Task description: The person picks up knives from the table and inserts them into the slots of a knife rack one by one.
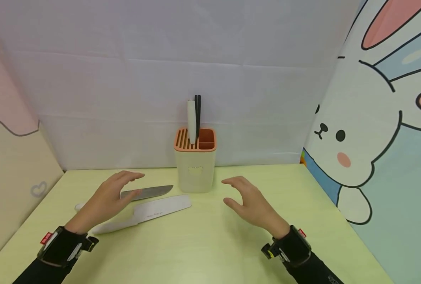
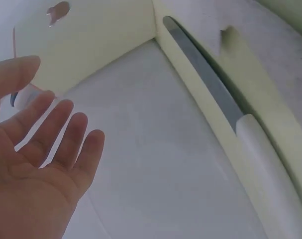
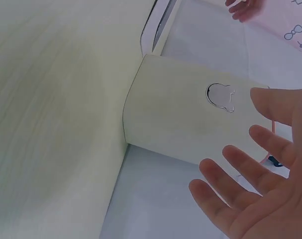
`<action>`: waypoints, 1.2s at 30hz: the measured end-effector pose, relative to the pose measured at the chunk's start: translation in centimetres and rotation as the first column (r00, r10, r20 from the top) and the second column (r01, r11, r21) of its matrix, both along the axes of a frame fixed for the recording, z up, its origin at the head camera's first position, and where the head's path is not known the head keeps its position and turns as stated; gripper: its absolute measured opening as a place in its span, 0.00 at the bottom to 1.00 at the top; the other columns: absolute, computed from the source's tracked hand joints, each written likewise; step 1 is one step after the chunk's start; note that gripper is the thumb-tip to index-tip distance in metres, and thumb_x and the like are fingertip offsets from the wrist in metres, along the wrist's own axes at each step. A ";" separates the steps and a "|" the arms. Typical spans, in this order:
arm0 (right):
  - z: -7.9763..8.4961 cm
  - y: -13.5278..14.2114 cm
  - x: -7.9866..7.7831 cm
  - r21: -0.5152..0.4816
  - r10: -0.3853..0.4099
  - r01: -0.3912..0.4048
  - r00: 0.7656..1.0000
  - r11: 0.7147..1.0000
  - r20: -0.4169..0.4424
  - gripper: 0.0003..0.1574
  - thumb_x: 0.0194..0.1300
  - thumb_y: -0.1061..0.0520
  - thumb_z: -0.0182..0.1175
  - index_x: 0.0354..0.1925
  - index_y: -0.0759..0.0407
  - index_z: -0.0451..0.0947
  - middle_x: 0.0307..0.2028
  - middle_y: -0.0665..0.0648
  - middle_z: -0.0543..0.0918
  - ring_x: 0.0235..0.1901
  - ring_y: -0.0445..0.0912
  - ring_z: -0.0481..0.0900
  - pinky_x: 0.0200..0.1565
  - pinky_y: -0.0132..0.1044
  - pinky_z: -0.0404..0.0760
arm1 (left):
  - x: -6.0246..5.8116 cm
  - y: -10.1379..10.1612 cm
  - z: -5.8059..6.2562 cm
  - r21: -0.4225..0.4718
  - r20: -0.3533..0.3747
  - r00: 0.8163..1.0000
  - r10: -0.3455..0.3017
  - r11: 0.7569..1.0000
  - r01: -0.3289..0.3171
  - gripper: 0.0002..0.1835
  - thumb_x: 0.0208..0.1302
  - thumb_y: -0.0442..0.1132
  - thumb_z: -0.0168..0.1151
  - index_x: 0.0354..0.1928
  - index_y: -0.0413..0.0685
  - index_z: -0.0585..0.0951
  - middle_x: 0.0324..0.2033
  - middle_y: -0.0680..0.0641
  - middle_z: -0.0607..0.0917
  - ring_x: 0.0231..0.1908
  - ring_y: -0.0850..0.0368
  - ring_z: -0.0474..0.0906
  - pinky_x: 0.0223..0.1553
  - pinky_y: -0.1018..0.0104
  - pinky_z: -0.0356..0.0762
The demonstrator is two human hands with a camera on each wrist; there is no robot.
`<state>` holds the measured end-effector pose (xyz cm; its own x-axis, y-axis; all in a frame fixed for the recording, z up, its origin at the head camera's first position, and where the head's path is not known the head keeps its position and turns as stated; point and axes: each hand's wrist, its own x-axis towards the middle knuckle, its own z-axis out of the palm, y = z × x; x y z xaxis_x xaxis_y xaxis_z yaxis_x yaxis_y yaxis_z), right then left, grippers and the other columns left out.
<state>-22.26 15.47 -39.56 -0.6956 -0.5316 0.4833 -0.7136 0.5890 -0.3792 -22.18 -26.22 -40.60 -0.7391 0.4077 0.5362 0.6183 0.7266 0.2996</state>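
Observation:
My left hand (image 1: pixel 112 197) hovers over two knives on the table, its fingers spread and nothing in them. Beneath it lies a pointed kitchen knife (image 1: pixel 157 191), its white handle partly hidden by the hand. Nearer to me is a cleaver (image 1: pixel 162 208) with a broad pale blade and a white handle. At the back stands a cream knife block (image 1: pixel 196 169) with an orange slotted top. A white handle (image 1: pixel 191 118) and a black handle (image 1: pixel 198 114) rise from its slots. To the right of the block my right hand (image 1: pixel 251 203) hangs in the air, fingers loosely extended and empty.
The pale yellow table (image 1: pixel 203 252) ends at a white cloth backdrop (image 1: pixel 125 86). A rabbit-print panel (image 1: pixel 366 146) borders the right side, and a pink and cream panel (image 1: pixel 12 165) the left. Both wrists wear black straps with small cameras.

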 end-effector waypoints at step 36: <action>-3.0 1.7 0.7 0.261 0.022 -0.040 0.997 0.965 0.074 0.38 0.63 0.49 0.65 0.67 0.50 0.63 0.61 0.54 0.67 0.59 0.48 0.65 0.57 0.48 0.71 | 3.3 -4.9 -6.9 -0.235 0.181 0.980 0.080 0.971 -0.036 0.16 0.50 0.45 0.74 0.41 0.57 0.80 0.37 0.61 0.78 0.38 0.66 0.74 0.38 0.62 0.77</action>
